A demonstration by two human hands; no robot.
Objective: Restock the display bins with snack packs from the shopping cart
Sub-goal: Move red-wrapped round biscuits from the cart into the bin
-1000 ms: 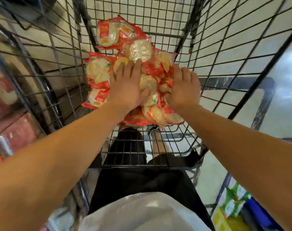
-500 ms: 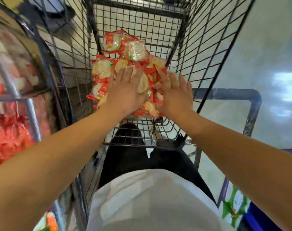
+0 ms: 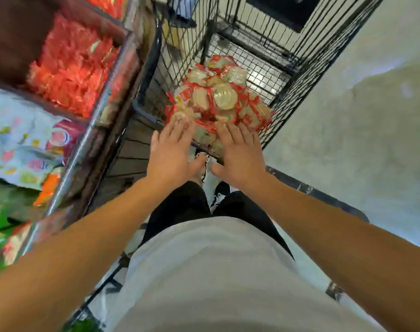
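Note:
A heap of red-and-clear snack packs [image 3: 216, 97] with pale round crackers lies in the black wire shopping cart [image 3: 297, 65]. My left hand [image 3: 173, 154] and my right hand [image 3: 237, 154] are stretched out side by side, backs up, fingers straight and slightly spread. Their fingertips touch the near edge of the heap, above the cart's near rim. Neither hand has its fingers curled round a pack. On the left stands a display bin [image 3: 122, 68] filled with red snack packs.
Below the red bin, a second bin [image 3: 24, 140] holds white and blue packs, with green and orange packs lower still. A metal bin rail [image 3: 77, 149] runs diagonally beside my left forearm. Pale floor [image 3: 360, 116] lies right of the cart.
Both hands have slid back from the top of the heap to its near edge and flattened. The view has pulled up and back, bringing the display bins in on the left.

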